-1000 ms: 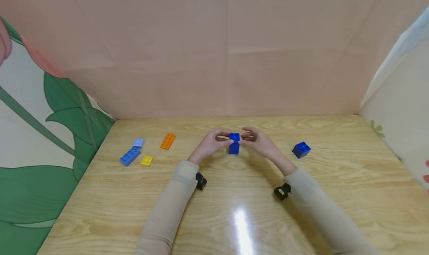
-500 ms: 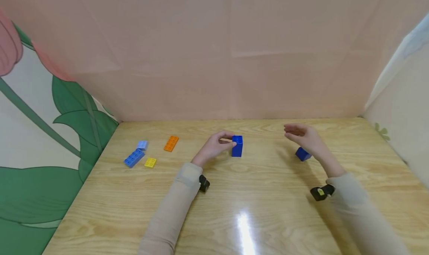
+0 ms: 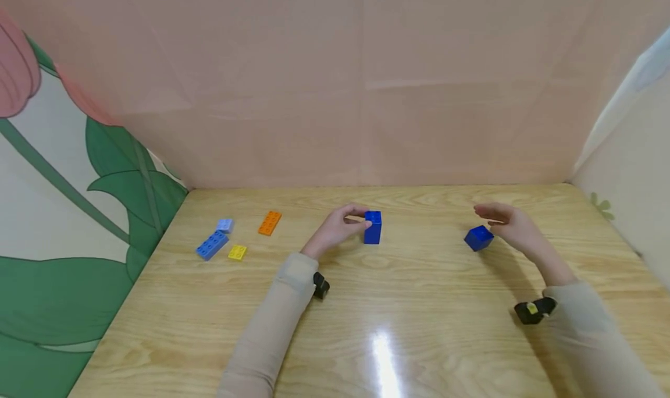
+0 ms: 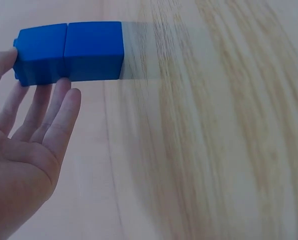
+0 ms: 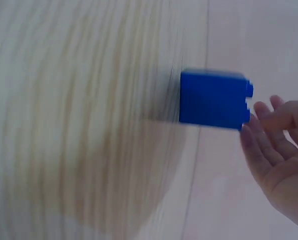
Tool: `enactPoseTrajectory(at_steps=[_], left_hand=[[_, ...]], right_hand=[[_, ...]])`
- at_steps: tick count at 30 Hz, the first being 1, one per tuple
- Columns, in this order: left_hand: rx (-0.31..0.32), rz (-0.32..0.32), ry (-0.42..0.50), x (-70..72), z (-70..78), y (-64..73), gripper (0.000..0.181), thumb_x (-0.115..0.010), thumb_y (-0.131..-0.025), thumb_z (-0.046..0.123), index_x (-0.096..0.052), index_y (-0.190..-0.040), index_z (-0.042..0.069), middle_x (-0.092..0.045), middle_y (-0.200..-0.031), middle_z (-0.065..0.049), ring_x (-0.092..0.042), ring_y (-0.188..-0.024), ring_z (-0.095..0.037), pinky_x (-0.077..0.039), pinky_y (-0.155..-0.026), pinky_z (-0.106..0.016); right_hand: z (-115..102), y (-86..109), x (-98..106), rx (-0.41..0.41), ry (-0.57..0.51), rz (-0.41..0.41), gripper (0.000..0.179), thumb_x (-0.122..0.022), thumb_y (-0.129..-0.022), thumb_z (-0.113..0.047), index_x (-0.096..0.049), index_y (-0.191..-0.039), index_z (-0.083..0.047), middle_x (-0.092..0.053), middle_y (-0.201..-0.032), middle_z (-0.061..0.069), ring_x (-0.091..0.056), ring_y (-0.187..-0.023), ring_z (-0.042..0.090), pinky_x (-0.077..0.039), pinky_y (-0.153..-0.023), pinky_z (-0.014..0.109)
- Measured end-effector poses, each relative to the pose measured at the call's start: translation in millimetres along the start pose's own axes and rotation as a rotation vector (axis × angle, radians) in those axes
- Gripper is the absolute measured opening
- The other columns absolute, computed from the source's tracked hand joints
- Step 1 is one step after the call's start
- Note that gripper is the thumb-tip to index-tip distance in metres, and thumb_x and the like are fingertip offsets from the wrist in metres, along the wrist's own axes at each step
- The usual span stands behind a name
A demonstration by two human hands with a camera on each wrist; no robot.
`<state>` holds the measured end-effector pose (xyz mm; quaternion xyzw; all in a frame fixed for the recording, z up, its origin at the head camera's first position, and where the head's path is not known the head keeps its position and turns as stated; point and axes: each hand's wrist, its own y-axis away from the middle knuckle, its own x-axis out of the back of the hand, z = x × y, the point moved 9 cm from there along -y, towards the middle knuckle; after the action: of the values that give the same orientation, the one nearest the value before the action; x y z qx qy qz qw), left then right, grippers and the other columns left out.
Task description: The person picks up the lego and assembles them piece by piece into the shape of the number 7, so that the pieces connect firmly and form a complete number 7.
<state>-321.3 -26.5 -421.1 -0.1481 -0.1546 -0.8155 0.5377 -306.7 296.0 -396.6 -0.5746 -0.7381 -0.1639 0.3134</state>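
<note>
Two dark blue bricks joined into an upright stack (image 3: 373, 228) stand at the middle of the table. My left hand (image 3: 339, 228) pinches the upper part of the stack between thumb and fingers; the seam between both bricks shows in the left wrist view, where the stack (image 4: 71, 52) lies sideways. On the right, another dark blue brick (image 3: 478, 238) rests on the table. My right hand (image 3: 510, 224) is just beside and above it, fingers loosely bent. In the right wrist view the fingertips are by the studs of this brick (image 5: 211, 100); whether they touch it I cannot tell.
At the left of the wooden table (image 3: 419, 305) lie an orange plate brick (image 3: 269, 223), a yellow plate brick (image 3: 237, 252), a mid-blue long brick (image 3: 211, 245) and a small pale blue brick (image 3: 225, 225). A pinkish cloth wall (image 3: 335, 95) closes off the back.
My right hand has left the blue stack and moved right to the single blue brick. My left hand stays on the stack. The head view has shifted slightly.
</note>
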Motion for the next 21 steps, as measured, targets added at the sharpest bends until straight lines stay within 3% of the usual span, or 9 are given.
enactPoseTrajectory(at_steps=[3,5,6,12,16,21], left_hand=[[0.0,-0.003,0.009,-0.6,-0.2,-0.5,0.041,-0.063,-0.092,0.032,-0.056,-0.13,0.018,-0.058,-0.13,-0.006,-0.058,-0.117,-0.027,-0.052,-0.095,-0.042],[0.002,-0.003,0.008,-0.6,-0.4,-0.5,0.042,-0.063,-0.092,0.032,-0.056,-0.131,0.018,-0.058,-0.131,-0.005,-0.058,-0.117,-0.026,-0.052,-0.095,-0.042],[0.003,-0.002,0.008,-0.6,-0.4,-0.4,0.042,-0.063,-0.092,0.032,-0.056,-0.131,0.018,-0.058,-0.131,-0.005,-0.058,-0.117,-0.027,-0.052,-0.095,-0.042],[0.002,0.002,0.011,-0.1,-0.8,-1.6,0.042,-0.062,-0.093,0.033,-0.055,-0.132,0.019,-0.057,-0.131,-0.006,-0.059,-0.115,-0.026,-0.053,-0.093,-0.04],[0.003,0.004,0.008,-0.2,-1.0,-1.4,0.041,-0.063,-0.093,0.032,-0.056,-0.131,0.019,-0.057,-0.13,-0.006,-0.059,-0.115,-0.026,-0.052,-0.093,-0.04],[0.001,0.006,0.014,0.0,-1.7,-1.2,0.041,-0.062,-0.093,0.032,-0.056,-0.131,0.018,-0.057,-0.13,-0.006,-0.059,-0.114,-0.026,-0.052,-0.093,-0.041]], right_hand=[[9,1.6,-6,-0.053,0.037,-0.096,0.057,-0.045,-0.077,0.02,-0.043,-0.134,0.015,-0.058,-0.129,0.017,-0.058,-0.119,0.02,-0.045,-0.08,0.004],[16,2.6,-12,-0.1,0.066,-0.163,0.061,-0.046,-0.075,0.02,-0.04,-0.135,0.015,-0.043,-0.136,0.038,-0.048,-0.124,0.047,-0.049,-0.081,0.011],[18,3.2,-14,-0.124,0.07,-0.192,0.061,-0.047,-0.076,0.019,-0.039,-0.136,0.015,-0.04,-0.137,0.04,-0.04,-0.125,0.057,-0.05,-0.08,0.014],[24,2.7,-20,-0.171,0.096,-0.223,0.056,-0.056,-0.081,0.01,-0.041,-0.136,0.013,-0.038,-0.136,0.043,-0.041,-0.121,0.061,-0.054,-0.081,0.029],[26,1.9,-21,-0.172,0.119,-0.227,0.055,-0.063,-0.083,0.004,-0.044,-0.133,0.012,-0.038,-0.134,0.044,-0.044,-0.119,0.06,-0.055,-0.086,0.045],[25,2.5,-24,-0.189,0.112,-0.224,0.054,-0.067,-0.086,-0.006,-0.044,-0.132,0.012,-0.042,-0.132,0.043,-0.049,-0.117,0.056,-0.056,-0.084,0.041]])
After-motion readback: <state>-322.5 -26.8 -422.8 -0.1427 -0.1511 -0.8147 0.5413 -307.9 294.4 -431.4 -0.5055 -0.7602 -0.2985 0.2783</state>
